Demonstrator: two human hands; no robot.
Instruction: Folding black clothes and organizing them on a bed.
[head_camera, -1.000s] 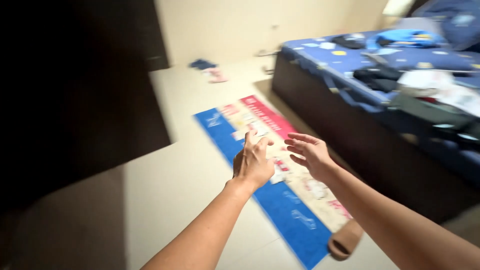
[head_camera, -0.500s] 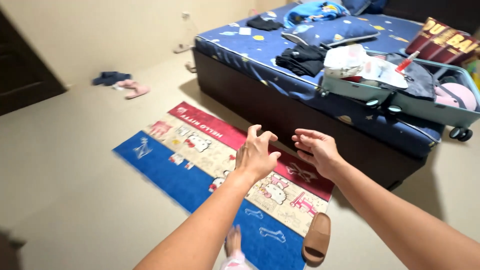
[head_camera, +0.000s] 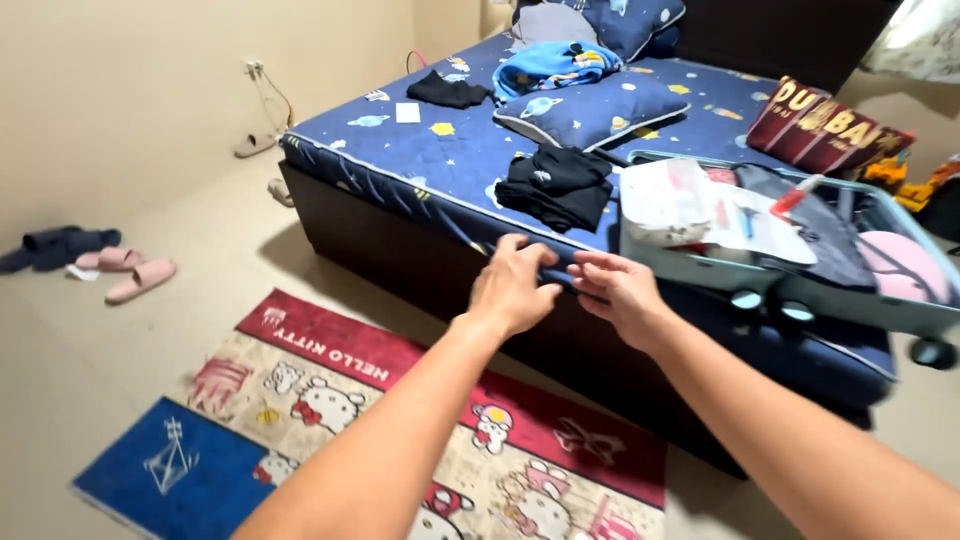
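Both my arms reach forward to the near edge of a bed (head_camera: 420, 170) covered in a dark blue patterned sheet. My left hand (head_camera: 510, 287) and my right hand (head_camera: 616, 292) are side by side at the sheet's edge, fingers loosely spread, with nothing held. I cannot tell whether the fingertips touch the sheet. Just beyond them lies a pile of folded black clothes (head_camera: 556, 186). To the right of it an open teal suitcase (head_camera: 850, 305) rests on the bed, with a white pouch (head_camera: 668, 201) and dark clothing in it.
A blue pillow (head_camera: 590, 108) and a dark red box (head_camera: 825, 128) lie further back on the bed. A red, cream and blue cartoon floor mat (head_camera: 330, 400) is below my arms. Pink slippers (head_camera: 130, 275) and dark cloth (head_camera: 60, 245) sit on the floor at left.
The view has swung up and toward the bed. Both hands have moved forward from above the floor mat to the bed's near edge.
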